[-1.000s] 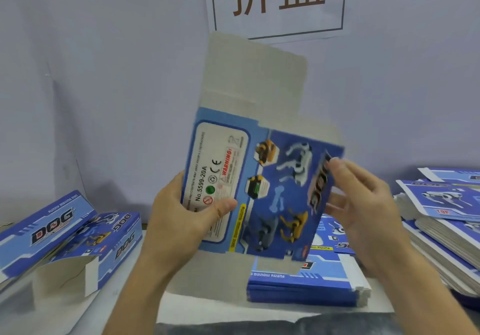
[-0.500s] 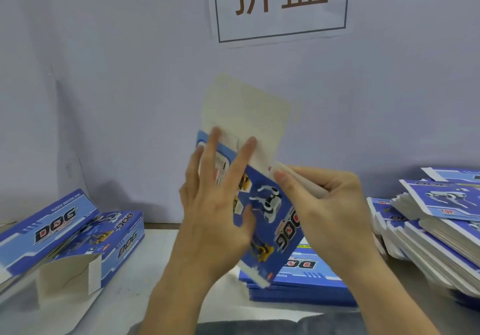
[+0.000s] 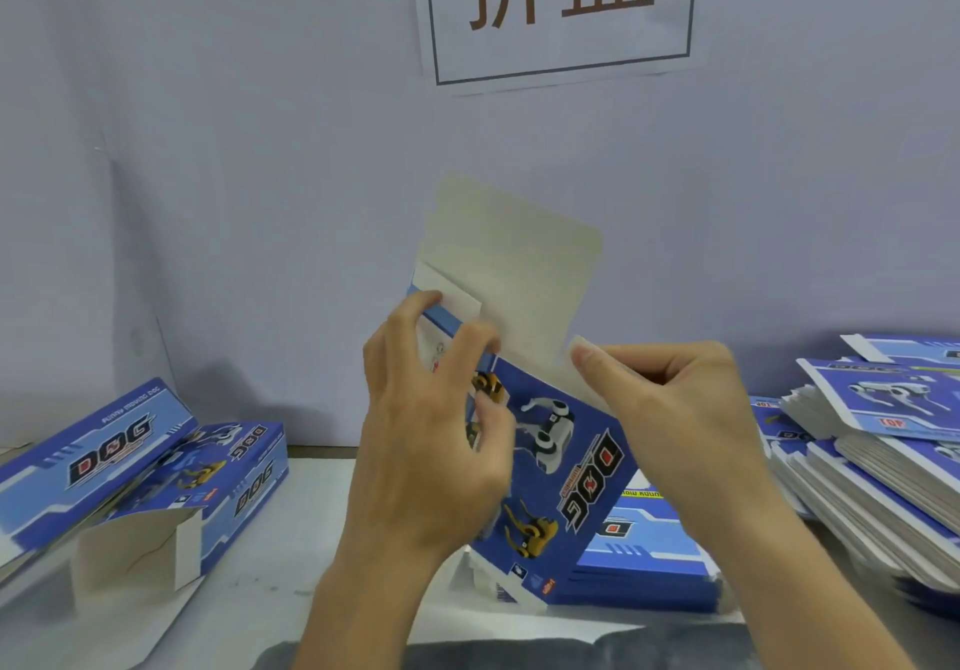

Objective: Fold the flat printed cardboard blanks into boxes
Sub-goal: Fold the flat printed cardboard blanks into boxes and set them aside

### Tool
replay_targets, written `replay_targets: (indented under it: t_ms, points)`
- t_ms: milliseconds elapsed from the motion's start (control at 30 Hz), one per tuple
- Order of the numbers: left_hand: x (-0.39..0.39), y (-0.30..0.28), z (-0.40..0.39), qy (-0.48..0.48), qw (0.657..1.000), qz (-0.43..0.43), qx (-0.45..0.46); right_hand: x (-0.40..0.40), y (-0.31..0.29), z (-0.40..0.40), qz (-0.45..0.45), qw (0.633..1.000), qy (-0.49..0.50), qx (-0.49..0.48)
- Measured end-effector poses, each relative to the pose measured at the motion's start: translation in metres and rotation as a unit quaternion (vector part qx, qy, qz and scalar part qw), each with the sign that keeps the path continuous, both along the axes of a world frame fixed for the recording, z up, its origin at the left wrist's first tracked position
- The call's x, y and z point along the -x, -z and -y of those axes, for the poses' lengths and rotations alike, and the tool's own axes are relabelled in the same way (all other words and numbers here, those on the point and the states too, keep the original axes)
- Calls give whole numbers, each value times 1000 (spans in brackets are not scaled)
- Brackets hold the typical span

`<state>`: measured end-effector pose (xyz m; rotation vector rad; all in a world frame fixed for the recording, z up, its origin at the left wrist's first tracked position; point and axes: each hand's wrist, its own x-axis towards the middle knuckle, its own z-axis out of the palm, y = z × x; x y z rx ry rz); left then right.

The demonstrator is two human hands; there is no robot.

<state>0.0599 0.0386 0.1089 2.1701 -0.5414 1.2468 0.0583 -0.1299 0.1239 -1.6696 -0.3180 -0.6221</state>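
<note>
Holding the blue printed cardboard box blank [image 3: 558, 454] upright above the table, we kept our left hand [image 3: 431, 441] curled round its upper left edge, and our right hand [image 3: 670, 409] pinched the small side flap beside it. Above both grips stood the pale tuck flap [image 3: 519, 259]; side flaps, we judged, should fold inward first, creased squarely.

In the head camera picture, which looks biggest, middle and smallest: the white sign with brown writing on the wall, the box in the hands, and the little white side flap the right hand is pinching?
1. Box in the hands, though nearness to the camera enlarges it.
2. Wall sign, cut off at the top, so its true rank against the box is unsure.
3. Side flap pinched by the right hand, clearly smallest.
</note>
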Motion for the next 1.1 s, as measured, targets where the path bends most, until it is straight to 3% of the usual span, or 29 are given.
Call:
replay_targets:
  t_ms: [167, 367, 467, 500, 567, 667, 800, 967, 1100]
  points:
    - [7, -2, 8, 80, 994, -65, 20, -5, 3, 9, -9, 996, 84, -19]
    - [3, -7, -2, 32, 997, -73, 24, -3, 1, 3, 7, 999, 50, -6]
    - [6, -12, -5, 39, 994, -59, 79, -7, 3, 10, -10, 992, -123, 13]
    - [7, -14, -8, 55, 990, -52, 116, -6, 4, 12, -15, 978, -208, 24]
    - [9, -19, -14, 78, 980, -46, 178, -7, 7, 11, -19, 954, -286, 83]
    - [15, -26, -16, 119, 967, -65, 215, -8, 17, -3, -13, 953, -285, 103]
    - [27, -32, -6, 211, 947, -73, 232, -7, 20, -11, 7, 965, -263, 23]
    - [26, -29, 4, 161, 958, -39, 232, -6, 17, -14, 22, 971, -226, -75]
    - [22, -27, 9, 203, 942, -46, 262, -3, 10, -10, 39, 977, -197, -64]
